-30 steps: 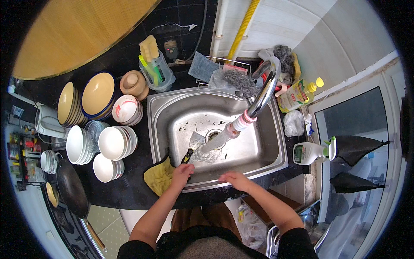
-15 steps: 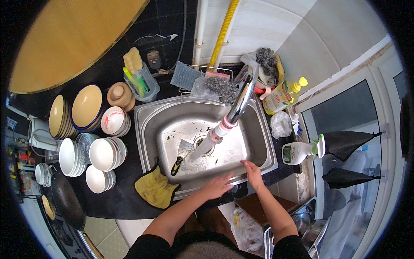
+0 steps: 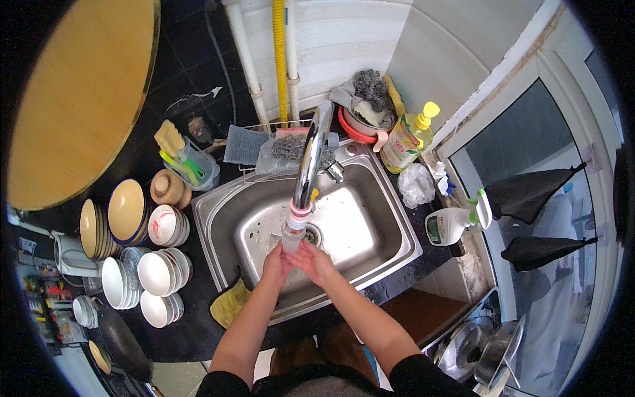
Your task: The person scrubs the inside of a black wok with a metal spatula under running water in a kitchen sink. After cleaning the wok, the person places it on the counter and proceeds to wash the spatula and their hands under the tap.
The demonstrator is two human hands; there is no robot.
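Note:
Both of my hands are together over the sink (image 3: 387, 215), right below the clear nozzle (image 3: 293, 233) of the chrome tap (image 3: 309, 165). My left hand (image 3: 276, 266) is cupped with its palm up beside my right hand (image 3: 313, 262), and their inner edges meet. Water appears to come down onto them. I see no object in either hand; the fingers look loosely spread, partly hidden by the nozzle. Most of the scraper in the basin is covered by my left hand. A yellow cloth (image 3: 229, 304) hangs over the sink's near left rim, beside my left forearm.
Stacked white bowls (image 3: 157, 272) and yellow bowls (image 3: 127, 210) crowd the left counter. Behind the sink are a wire rack with scrubbers (image 3: 246, 145) and a cup of brushes (image 3: 198, 169). A dish soap bottle (image 3: 405, 142) and a spray bottle (image 3: 448, 226) stand at right.
My hands have moved from the sink's near rim up and in under the nozzle, and have come together. The view has shifted, and the scraper is now mostly covered.

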